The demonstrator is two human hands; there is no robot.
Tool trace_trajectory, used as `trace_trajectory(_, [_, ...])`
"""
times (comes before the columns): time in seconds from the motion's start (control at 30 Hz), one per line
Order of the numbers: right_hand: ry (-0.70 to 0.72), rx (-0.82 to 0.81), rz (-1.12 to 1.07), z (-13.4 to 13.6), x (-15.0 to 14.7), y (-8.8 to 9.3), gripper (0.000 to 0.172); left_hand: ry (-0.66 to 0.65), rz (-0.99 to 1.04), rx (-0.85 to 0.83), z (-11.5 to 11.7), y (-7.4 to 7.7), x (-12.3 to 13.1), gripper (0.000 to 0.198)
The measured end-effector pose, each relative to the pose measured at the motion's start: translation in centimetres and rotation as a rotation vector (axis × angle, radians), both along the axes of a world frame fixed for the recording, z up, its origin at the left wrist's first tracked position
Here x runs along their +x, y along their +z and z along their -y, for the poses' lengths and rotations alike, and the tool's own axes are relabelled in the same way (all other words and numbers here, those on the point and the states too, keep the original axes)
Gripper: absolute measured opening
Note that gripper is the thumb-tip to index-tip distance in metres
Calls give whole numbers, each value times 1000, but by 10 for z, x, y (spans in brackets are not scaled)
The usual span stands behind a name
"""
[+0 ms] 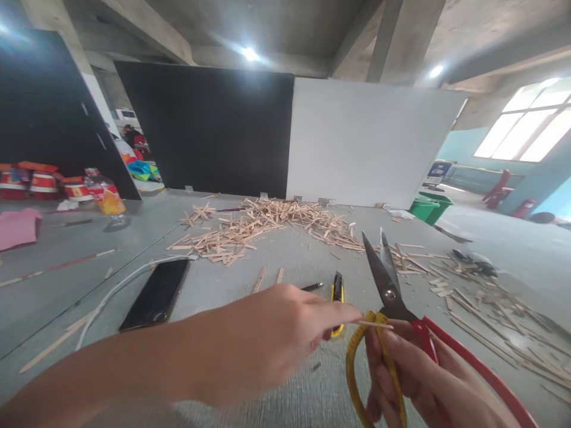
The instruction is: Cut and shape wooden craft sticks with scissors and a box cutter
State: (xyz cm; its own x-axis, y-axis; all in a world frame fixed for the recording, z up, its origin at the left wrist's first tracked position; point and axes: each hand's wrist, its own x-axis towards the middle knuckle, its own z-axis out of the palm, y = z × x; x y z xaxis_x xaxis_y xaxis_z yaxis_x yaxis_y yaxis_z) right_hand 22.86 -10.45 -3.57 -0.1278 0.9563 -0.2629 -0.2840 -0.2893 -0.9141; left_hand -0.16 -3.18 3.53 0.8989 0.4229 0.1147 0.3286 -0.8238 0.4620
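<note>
My left hand [285, 339] reaches across from the left, its fingers closed in a pinch on a thin wooden strip [377, 324]. The strip's far end lies by the thumb of my right hand [414, 368]. That right hand is wrapped round a pair of scissors [390, 295], whose dark blades point up and stand slightly apart. One handle is red; the other side is a yellow loop that looks wrapped in tape. Just behind my left fingers lies a yellow and black utility knife [338, 291], partly hidden, with a black pen [312, 286] beside it.
A heap of short wooden strips [250, 229] spreads along the back of the grey table [285, 252]. Longer strips [499, 315] are scattered on the right. A phone [156, 294], white cable [111, 291] and bottle [104, 193] lie or stand left. Black and white panels [375, 139] rise behind.
</note>
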Motion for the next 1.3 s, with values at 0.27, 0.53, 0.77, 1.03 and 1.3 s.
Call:
trace_trajectory(0.27, [6, 144, 209, 1, 3, 12, 52, -71, 55, 41, 1, -11, 6, 43])
trace_trajectory(0.53, [47, 113, 353, -3, 3, 11, 54, -24, 108, -76, -7, -6, 12, 24])
trace_trajectory(0.77, [71, 24, 321, 0, 7, 7, 47, -124, 35, -51, -15, -12, 15, 20])
trace_trajectory(1.03, [15, 25, 235, 1, -2, 7, 40, -278, 6, 186, -21, -18, 13, 23])
trace_trajectory(1.3, [-23, -32, 186, 5, -3, 1, 35, -312, -23, 187, -24, -19, 14, 20])
